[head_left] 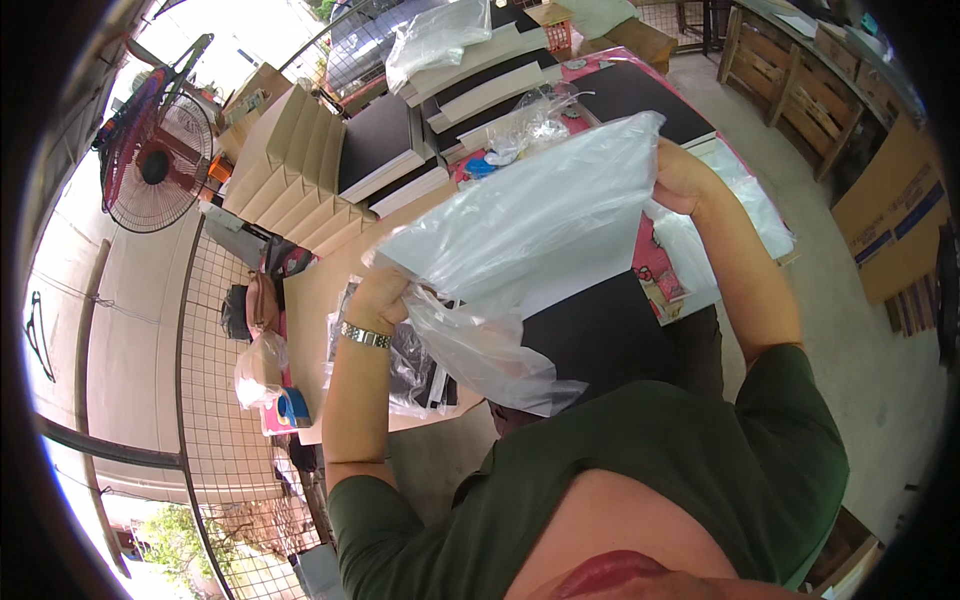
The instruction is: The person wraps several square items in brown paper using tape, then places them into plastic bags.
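A clear plastic bag [540, 210] is stretched slantwise in front of me, above the table. My left hand [380, 297], with a metal watch at its wrist, is closed on the bag's near left corner. At the far right corner, my right hand [682, 178] also grips the plastic. A loose flap of the bag [490, 350] hangs down toward my body. Under or inside the bag shows a pale flat sheet [590, 255]; which of the two I cannot tell. A black board [600, 335] lies below it, close to me.
Black-and-white boards [385, 150] stand stacked beyond the bag, beside a row of brown packets [290, 170]. Left are a standing fan [155, 165], a blue tape roll [292, 408] and wire mesh [225, 380]. More clear bags [750, 205] lie right; cardboard [895, 215] leans farther off.
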Available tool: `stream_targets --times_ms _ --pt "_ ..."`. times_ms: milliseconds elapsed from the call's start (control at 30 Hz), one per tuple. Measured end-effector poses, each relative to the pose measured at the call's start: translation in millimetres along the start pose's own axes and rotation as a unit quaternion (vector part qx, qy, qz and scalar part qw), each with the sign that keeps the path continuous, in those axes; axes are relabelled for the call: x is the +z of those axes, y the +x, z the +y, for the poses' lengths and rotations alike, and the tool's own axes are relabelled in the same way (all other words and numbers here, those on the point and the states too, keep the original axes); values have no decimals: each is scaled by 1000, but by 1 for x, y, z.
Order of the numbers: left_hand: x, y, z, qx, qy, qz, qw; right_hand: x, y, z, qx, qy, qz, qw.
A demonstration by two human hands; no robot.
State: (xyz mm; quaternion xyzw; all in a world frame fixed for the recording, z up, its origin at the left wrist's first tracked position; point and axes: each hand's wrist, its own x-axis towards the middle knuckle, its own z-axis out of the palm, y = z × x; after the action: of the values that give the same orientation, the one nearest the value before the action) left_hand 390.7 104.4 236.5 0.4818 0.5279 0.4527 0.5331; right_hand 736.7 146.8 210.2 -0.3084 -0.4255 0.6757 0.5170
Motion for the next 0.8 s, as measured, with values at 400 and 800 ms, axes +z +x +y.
stream_targets --times_ms 400,800 --pt "-15 44 -137 -234 -75 -95 965 -79 16 122 129 74 15 989" --pt "7 -45 -234 101 27 41 994 -93 -82 171 -101 -124 36 986"
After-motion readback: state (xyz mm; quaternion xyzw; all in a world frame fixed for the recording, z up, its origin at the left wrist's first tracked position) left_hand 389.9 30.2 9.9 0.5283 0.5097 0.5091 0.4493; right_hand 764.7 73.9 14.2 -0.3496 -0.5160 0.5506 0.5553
